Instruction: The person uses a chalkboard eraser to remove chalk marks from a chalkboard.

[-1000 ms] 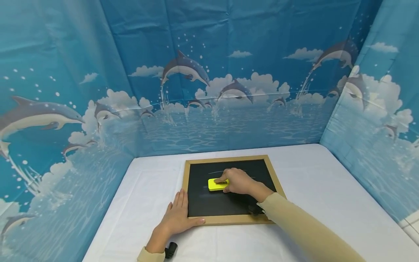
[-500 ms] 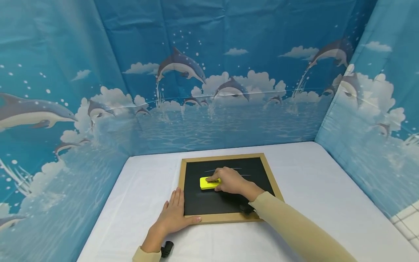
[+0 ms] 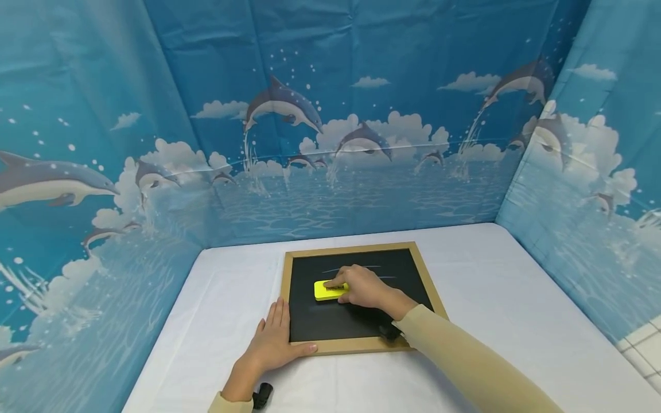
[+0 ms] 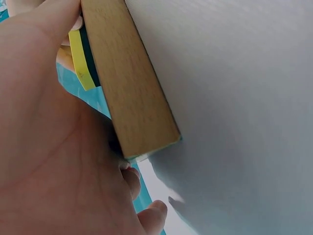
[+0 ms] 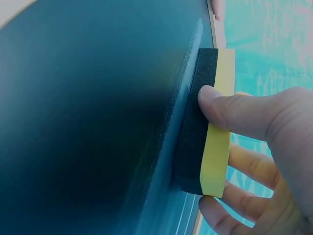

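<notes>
A yellow blackboard eraser [image 3: 323, 291] with a dark felt underside lies flat on a small wood-framed blackboard [image 3: 330, 324]. My right hand [image 3: 361, 287] grips it, the thumb along its near side in the right wrist view, where the felt of the eraser [image 5: 195, 147] meets the black surface beside a chalk streak [image 5: 168, 127]. Faint chalk lines [image 3: 384, 277] show beyond the hand. My left hand [image 3: 271, 338] rests on the board's near left corner, fingers straight along the left side and thumb on the front frame. In the left wrist view the wooden frame [image 4: 132, 88] runs beside the palm.
The blackboard lies on a table with a white cloth [image 3: 496, 321]. Blue dolphin-print curtains [image 3: 310, 189] enclose the table at the back and both sides. A small black device [image 3: 262, 396] sits at the left wrist.
Over the last second the eraser has slid slightly left across the board in my right hand. The whole view has shifted a little. My left hand stays on the corner.
</notes>
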`<state>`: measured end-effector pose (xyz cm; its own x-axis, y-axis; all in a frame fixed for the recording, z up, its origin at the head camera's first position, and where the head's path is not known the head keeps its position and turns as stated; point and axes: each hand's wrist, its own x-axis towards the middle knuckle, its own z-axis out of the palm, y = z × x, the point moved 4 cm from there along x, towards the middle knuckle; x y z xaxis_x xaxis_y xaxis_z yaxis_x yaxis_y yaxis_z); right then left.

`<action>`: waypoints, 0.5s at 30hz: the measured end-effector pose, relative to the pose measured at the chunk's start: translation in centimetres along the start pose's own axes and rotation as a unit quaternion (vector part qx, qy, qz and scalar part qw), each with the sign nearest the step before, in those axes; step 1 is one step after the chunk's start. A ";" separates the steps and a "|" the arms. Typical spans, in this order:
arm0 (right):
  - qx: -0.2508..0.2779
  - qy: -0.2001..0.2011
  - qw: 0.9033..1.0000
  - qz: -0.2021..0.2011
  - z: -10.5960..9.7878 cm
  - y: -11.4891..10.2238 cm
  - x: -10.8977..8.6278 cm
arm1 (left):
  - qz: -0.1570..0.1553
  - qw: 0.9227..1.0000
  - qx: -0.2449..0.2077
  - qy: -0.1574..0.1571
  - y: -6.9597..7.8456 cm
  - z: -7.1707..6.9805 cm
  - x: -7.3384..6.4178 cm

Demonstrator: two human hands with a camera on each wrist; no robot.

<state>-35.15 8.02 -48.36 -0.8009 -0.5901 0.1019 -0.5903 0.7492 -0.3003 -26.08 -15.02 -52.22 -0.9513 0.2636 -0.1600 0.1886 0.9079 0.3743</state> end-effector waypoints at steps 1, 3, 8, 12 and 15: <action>0.000 0.000 1.000 -0.001 0.0 0.0 0.0 | 0.001 1.000 -0.002 0.001 0.0 0.0 0.0; -0.002 -0.002 1.000 -0.001 0.0 -0.1 0.0 | -0.001 1.000 0.001 0.000 -0.1 0.0 0.1; -0.011 0.004 1.000 0.003 -0.1 -0.2 -0.4 | 0.005 1.000 -0.002 0.006 -0.3 0.2 0.1; -0.016 0.020 1.000 0.012 -0.8 0.0 -1.0 | 0.002 1.000 0.004 0.007 -0.3 0.3 0.1; -0.016 0.028 0.999 0.026 -1.5 0.6 -1.7 | 0.003 1.000 0.003 0.010 -0.3 0.3 0.2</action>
<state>-34.31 9.92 -47.26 -0.8343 -0.5330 0.1407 -0.5500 0.7880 -0.2767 -26.27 -15.17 -52.69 -0.9548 0.2630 -0.1384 0.1963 0.9078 0.3705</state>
